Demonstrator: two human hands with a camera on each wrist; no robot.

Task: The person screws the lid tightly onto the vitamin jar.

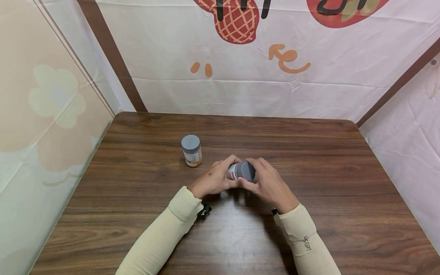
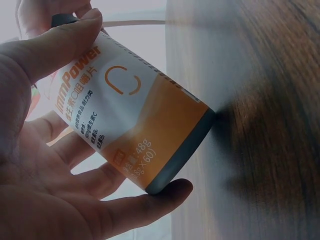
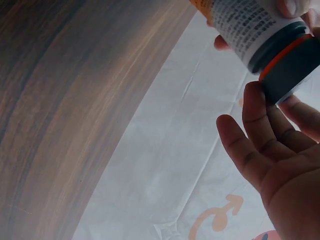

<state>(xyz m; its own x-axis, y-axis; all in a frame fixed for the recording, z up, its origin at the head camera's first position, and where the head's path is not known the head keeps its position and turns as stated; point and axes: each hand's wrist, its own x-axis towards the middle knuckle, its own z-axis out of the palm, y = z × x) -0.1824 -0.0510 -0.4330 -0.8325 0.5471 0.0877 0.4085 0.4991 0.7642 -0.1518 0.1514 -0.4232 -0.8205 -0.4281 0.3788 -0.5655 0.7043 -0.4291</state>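
Observation:
A white and orange vitamin C tablet bottle (image 2: 135, 110) lies tilted between the two hands. My left hand (image 1: 216, 178) grips its body, thumb across the label and a fingertip under the dark base. In the left wrist view, the base's lower edge is close to the tabletop. My right hand (image 1: 271, 186) holds the dark grey cap (image 3: 292, 67) between thumb and fingers. An orange ring shows between cap and neck in the right wrist view. Left of the hands, a second bottle (image 1: 192, 156) with a grey lid stands upright.
The brown wooden table (image 1: 292, 145) lies beneath both hands. Behind it hangs a white printed cloth (image 1: 165, 49), with more cloth at the left and right sides.

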